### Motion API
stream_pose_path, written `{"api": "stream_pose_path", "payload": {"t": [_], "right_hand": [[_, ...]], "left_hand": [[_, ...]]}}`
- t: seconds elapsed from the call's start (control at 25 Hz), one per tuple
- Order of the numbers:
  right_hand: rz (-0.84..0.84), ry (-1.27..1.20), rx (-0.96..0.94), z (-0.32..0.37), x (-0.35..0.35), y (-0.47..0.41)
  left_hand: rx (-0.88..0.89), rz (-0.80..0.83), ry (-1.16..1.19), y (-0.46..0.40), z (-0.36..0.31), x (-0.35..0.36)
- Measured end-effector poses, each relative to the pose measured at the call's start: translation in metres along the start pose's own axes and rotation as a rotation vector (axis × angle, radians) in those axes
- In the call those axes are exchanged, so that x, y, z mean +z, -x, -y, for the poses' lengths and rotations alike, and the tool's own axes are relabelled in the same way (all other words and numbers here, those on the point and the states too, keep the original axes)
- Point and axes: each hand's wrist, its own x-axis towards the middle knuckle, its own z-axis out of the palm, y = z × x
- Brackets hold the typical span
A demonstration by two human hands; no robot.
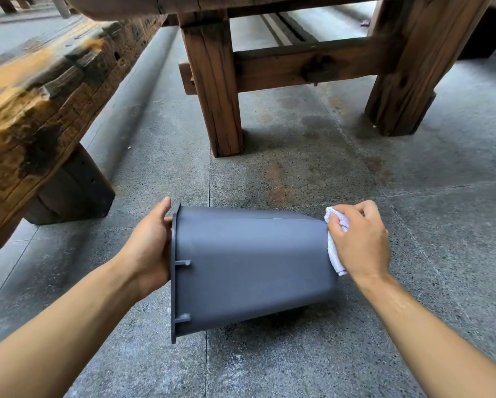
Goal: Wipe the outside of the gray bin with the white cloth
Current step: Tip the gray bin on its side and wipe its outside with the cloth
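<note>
A gray bin (pixel 249 265) is held on its side above the stone floor, its rim pointing left and its bottom pointing right. My left hand (pixel 149 248) grips the rim, with the thumb over the top edge and the fingers hidden inside the opening. My right hand (pixel 359 242) is closed on a bunched white cloth (pixel 335 254) and presses it against the bin's bottom end. Most of the cloth is hidden under the palm.
A heavy wooden table (pixel 304 64) with thick legs stands ahead on the gray stone floor (pixel 298 173). A rough wooden bench (pixel 40 104) on a dark base runs along the left. Open floor lies below and to the right of the bin.
</note>
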Motion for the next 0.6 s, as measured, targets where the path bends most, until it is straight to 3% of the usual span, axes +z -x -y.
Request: {"api": "stream_pose_path", "payload": {"t": [0.16, 0.28, 0.44, 0.6], "right_hand": [[0.110, 0.090, 0.069, -0.014, -0.006, -0.004], [0.095, 0.036, 0.034, 0.002, -0.016, -0.010], [0.026, -0.142, -0.235, 0.076, -0.030, -0.008], [0.146, -0.123, -0.570, 0.149, -0.021, 0.026]], "left_hand": [[-0.063, -0.021, 0.083, 0.007, -0.008, -0.007], [-0.100, -0.039, 0.076, 0.008, -0.007, -0.012], [-0.115, -0.017, -0.007, 0.004, -0.001, -0.009], [-0.061, -0.033, -0.045, -0.001, 0.003, 0.001]]}}
